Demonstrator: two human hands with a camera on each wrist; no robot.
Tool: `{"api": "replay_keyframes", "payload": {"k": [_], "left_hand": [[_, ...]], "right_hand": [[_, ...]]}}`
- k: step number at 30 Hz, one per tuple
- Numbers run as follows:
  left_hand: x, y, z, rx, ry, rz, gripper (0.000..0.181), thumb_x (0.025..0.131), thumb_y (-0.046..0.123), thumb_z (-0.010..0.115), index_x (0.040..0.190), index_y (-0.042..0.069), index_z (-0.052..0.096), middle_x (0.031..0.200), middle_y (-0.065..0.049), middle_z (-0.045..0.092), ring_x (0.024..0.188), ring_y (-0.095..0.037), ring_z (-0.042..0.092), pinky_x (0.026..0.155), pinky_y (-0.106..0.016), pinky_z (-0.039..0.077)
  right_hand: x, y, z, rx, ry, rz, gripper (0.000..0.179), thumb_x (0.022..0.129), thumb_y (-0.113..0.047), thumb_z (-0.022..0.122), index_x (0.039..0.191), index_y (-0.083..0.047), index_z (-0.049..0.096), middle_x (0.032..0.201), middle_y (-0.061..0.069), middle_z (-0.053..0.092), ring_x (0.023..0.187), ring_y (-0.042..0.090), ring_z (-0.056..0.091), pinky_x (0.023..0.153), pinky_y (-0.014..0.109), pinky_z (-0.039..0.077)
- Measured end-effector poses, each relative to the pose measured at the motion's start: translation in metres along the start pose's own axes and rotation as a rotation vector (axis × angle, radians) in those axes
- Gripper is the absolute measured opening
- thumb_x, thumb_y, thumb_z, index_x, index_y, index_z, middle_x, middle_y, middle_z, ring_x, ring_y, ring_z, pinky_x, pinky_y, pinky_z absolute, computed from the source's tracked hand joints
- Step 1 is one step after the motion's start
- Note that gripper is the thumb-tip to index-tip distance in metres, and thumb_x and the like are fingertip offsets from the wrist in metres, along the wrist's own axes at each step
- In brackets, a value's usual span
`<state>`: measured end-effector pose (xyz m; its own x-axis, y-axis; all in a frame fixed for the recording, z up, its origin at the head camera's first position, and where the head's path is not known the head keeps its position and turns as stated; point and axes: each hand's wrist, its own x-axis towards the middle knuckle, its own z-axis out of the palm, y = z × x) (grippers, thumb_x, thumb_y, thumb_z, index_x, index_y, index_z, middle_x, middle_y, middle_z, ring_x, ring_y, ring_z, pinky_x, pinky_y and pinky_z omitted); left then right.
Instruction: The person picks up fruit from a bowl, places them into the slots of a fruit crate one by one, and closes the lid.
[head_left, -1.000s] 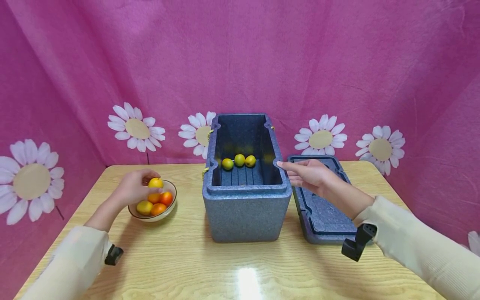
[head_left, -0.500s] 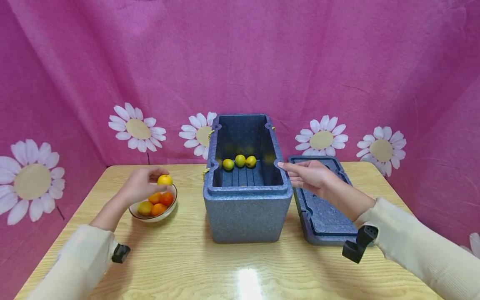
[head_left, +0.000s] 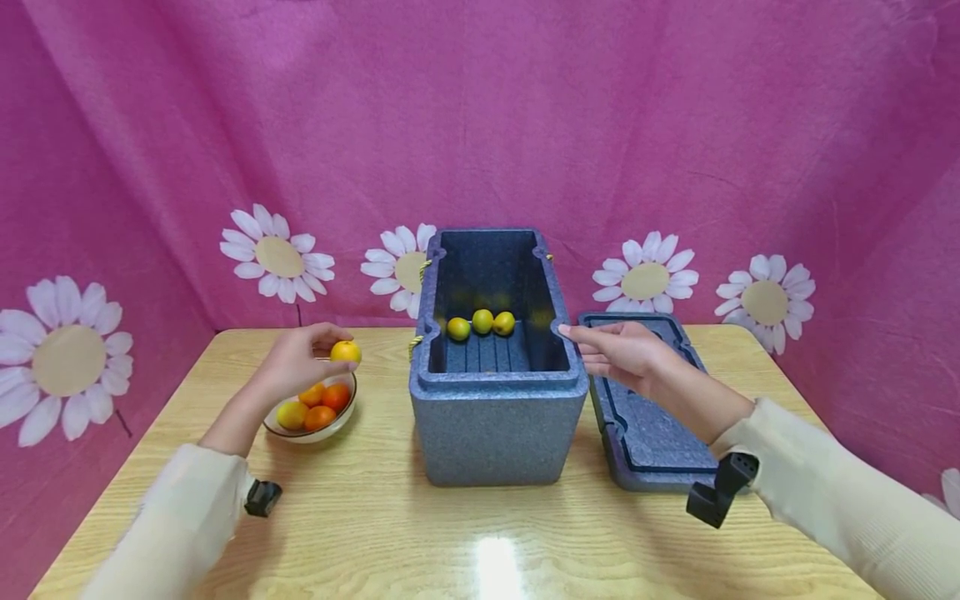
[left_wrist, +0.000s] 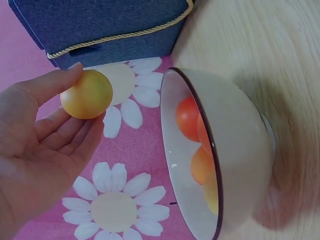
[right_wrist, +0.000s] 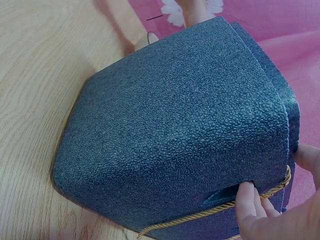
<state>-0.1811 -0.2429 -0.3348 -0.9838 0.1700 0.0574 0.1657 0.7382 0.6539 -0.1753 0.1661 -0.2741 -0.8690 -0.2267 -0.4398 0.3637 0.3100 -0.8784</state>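
My left hand [head_left: 300, 360] pinches a yellow fruit [head_left: 346, 352] in the air near the bowl [left_wrist: 245, 135], which contains four fruits [head_left: 319, 417], red to yellow. My right hand [head_left: 618, 350] grips the lidless box [head_left: 495, 437], thumb on rim, fingers in side slot [right_wrist: 222, 194]; three yellow fruits [head_left: 482, 321] lie inside.

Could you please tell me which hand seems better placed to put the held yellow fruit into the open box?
Likely the left hand: it holds the yellow fruit clear of the bowl, while the right hand holds the box by its right side.
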Motion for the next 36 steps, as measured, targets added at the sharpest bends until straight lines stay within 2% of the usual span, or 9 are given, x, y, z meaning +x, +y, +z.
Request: {"api": "replay_keyframes", "payload": {"k": [7,17,27,36], "left_hand": [[0.0,0.005,0.003,0.006,0.022,0.038,0.043,0.086,0.019,0.071,0.122,-0.001,0.06,0.118,-0.02,0.065,0.108,-0.035,0.063,0.097,-0.048,0.05],[0.004,0.011,0.006,-0.026,0.014,0.02,0.042,0.088,0.018,0.069,0.125,0.002,0.058,0.123,-0.019,0.063,0.114,-0.035,0.06,0.101,-0.049,0.048],[0.011,0.028,0.003,-0.09,0.048,0.014,0.041,0.088,0.022,0.069,0.124,0.004,0.059,0.123,-0.017,0.064,0.115,-0.033,0.061,0.1,-0.046,0.05],[0.015,0.04,-0.001,-0.087,0.052,0.03,0.041,0.087,0.022,0.07,0.123,0.005,0.059,0.121,-0.017,0.065,0.112,-0.032,0.062,0.097,-0.045,0.052]], "right_hand": [[0.001,0.001,0.0,0.001,-0.001,-0.003,0.084,0.095,-0.038,0.056,0.151,0.006,0.011,0.157,0.024,0.025,0.145,0.031,0.03,0.117,0.039,0.031],[0.0,0.003,-0.001,0.011,-0.004,0.005,0.083,0.096,-0.038,0.055,0.151,0.006,0.011,0.157,0.024,0.024,0.145,0.031,0.03,0.117,0.039,0.03],[0.0,0.003,-0.002,0.013,-0.015,-0.001,0.081,0.096,-0.038,0.054,0.151,0.006,0.013,0.158,0.024,0.021,0.147,0.032,0.027,0.118,0.04,0.028],[0.001,0.001,-0.002,0.013,-0.016,0.002,0.08,0.096,-0.037,0.054,0.151,0.005,0.014,0.158,0.023,0.021,0.147,0.032,0.026,0.118,0.039,0.029]]}}
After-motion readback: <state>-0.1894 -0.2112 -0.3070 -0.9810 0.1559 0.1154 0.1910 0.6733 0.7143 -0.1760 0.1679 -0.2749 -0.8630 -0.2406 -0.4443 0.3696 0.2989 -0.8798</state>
